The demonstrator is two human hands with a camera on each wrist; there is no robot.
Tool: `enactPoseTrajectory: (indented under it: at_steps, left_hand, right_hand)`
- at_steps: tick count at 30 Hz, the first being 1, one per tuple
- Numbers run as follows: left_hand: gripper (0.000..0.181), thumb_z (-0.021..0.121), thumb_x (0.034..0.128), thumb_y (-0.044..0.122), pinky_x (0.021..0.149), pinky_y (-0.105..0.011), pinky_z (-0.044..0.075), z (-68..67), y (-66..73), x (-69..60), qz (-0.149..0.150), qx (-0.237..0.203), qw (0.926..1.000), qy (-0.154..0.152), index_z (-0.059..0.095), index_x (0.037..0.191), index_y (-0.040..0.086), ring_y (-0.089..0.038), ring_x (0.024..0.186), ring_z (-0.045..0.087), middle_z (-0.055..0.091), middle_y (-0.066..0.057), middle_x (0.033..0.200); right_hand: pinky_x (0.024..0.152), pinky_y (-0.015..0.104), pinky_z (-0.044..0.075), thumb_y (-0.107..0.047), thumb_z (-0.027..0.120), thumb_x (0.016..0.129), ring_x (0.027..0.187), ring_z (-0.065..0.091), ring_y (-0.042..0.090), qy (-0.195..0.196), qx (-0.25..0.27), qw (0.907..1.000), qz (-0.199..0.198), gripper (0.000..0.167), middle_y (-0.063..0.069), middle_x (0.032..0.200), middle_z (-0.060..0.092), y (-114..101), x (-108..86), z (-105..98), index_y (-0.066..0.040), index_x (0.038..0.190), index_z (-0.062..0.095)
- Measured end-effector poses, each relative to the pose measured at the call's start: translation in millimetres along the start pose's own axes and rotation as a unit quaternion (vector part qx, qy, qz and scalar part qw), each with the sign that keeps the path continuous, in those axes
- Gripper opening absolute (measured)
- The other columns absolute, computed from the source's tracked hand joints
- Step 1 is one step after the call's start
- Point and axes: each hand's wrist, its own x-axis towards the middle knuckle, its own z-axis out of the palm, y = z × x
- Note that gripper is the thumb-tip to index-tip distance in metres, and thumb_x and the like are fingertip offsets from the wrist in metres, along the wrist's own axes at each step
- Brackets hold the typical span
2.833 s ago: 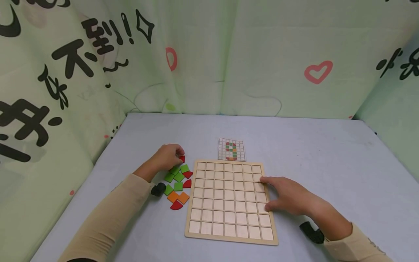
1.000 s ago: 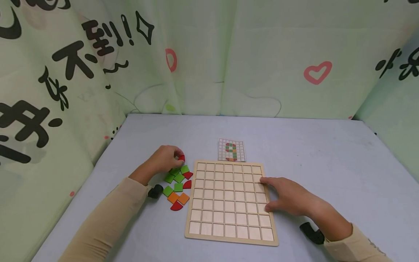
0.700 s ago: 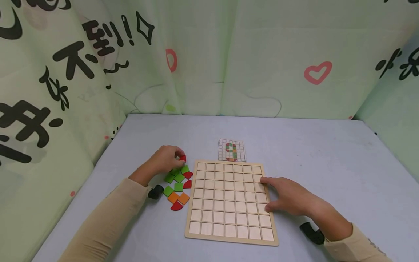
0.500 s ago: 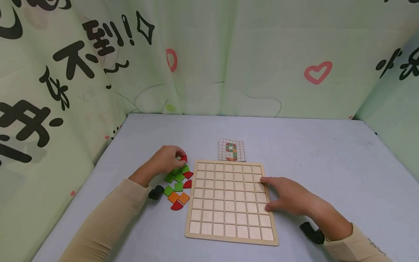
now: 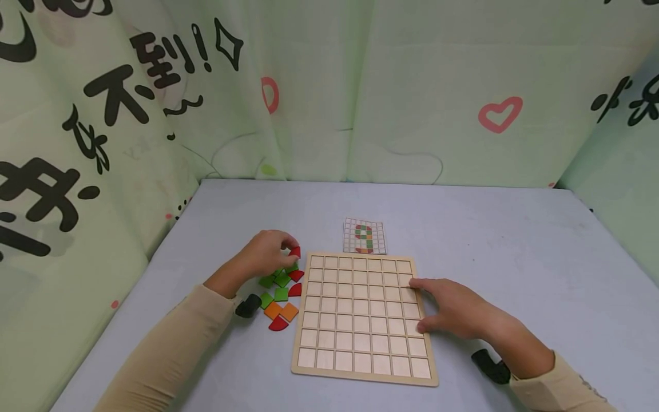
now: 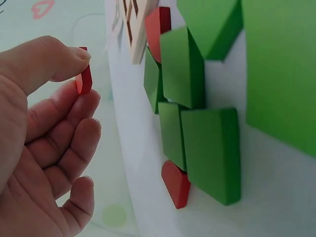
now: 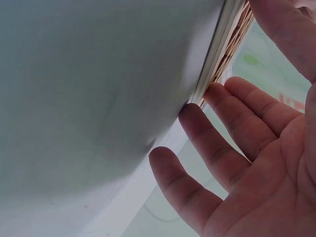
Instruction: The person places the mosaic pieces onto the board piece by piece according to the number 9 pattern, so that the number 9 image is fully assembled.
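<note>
Red piece (image 5: 296,252), seemingly selected, pinched by left hand (image 5: 266,251), is brought nearer the board (image 5: 361,324) touched by spread right hand (image 5: 457,308).

Showed solid red on the pinched piece (image 6: 85,81) and on the rounded pieces (image 5: 278,324), plain bright green on the square tiles (image 5: 281,279) and flat orange on the orange tiles (image 5: 289,312). Repeated red, green and orange in a blocky figure on the card (image 5: 364,235), over white ruled with thin reddish lines. Kept to pale wood tones on the board (image 5: 361,317), crossed by a tan grid. Spread plain lavender-white over the tabletop (image 5: 489,229). Paired beige sleeves (image 5: 175,343) with black devices (image 5: 249,306). Printed black characters (image 5: 110,109) and a pinkish-red heart outline (image 5: 484,113) on the pale green curtain (image 5: 412,74).
</note>
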Motion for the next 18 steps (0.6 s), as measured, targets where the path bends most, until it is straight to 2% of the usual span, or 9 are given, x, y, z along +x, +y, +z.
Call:
enactPoseTrajectory:
  at_steps: [6, 18]
  left_hand:
    - [0.025, 0.072, 0.0916, 0.020, 0.091, -0.040, 0.052, 0.8, 7.1, -3.0, 0.016, 0.007, 0.9998, 0.003, 0.071, 0.111, 0.004, -0.026, 0.103, 0.059, 0.068, -0.008, 0.111]
    - [0.026, 0.074, 0.0914, 0.023, 0.091, -0.037, 0.051, 6.8, 19.8, -3.1, 0.014, 0.021, 0.9997, 0.003, 0.071, 0.110, 0.006, -0.024, 0.102, 0.057, 0.067, -0.006, 0.110]
  right_hand:
    - [0.100, 0.058, 0.041, -0.033, 0.087, 0.076, 0.128, 0.048, 0.046, -0.002, 0.000, 1.0000, -0.001, 0.083, 0.024, 0.139, 0.053, -1, -0.1, -1, 0.001, 0.142, 0.050]
    - [0.102, 0.058, 0.040, -0.029, 0.086, 0.077, 0.129, 0.048, 0.045, -0.003, 0.002, 1.0000, 0.005, 0.080, 0.023, 0.140, 0.053, -2, 0.6, 0, 0.001, 0.142, 0.051]
